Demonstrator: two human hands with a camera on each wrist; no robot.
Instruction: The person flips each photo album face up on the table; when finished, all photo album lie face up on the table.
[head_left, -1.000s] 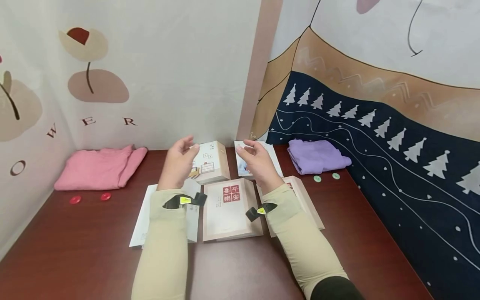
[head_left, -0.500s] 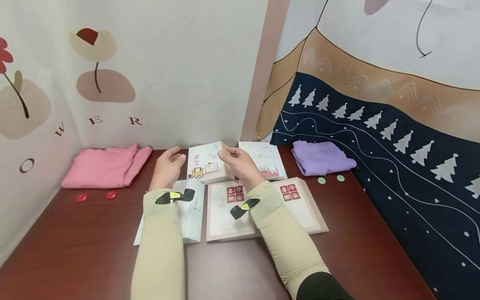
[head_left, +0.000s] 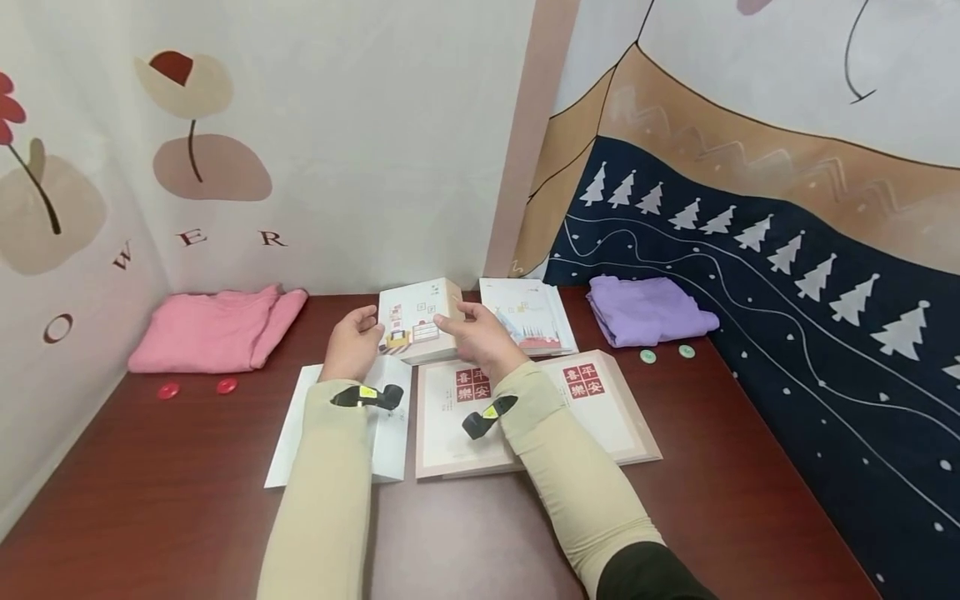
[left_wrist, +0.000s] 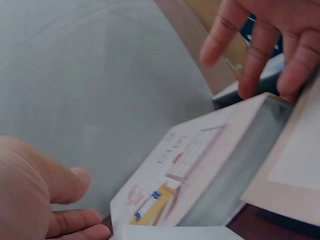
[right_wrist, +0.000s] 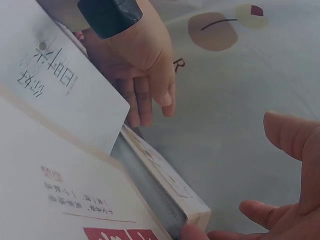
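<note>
A thick white book [head_left: 420, 312] with small coloured drawings lies at the back middle, between both hands. My left hand [head_left: 351, 343] is beside its left edge, fingertips right at the edge, thumb raised. My right hand [head_left: 483, 337] reaches to its right side, thumb over the cover's right edge and fingers spread; in the right wrist view its fingertips are by the book's corner [right_wrist: 200, 215]. Below the left wrist lies a pale book [head_left: 390, 417]. Under the right forearm are a cream book [head_left: 450, 442] with red squares and a matching book [head_left: 607, 417].
Another white book [head_left: 525, 304] lies at the back right. Folded pink cloth [head_left: 210, 329] sits at the left with red buttons [head_left: 227, 385] before it. Folded purple cloth [head_left: 648, 310] sits at the right with green buttons [head_left: 647, 357]. Printed fabric walls [head_left: 360, 150] close off the table behind.
My right hand has moved left from the back right book to the thick white book's right side. My left hand moved left off that book, then back right to its left edge.
</note>
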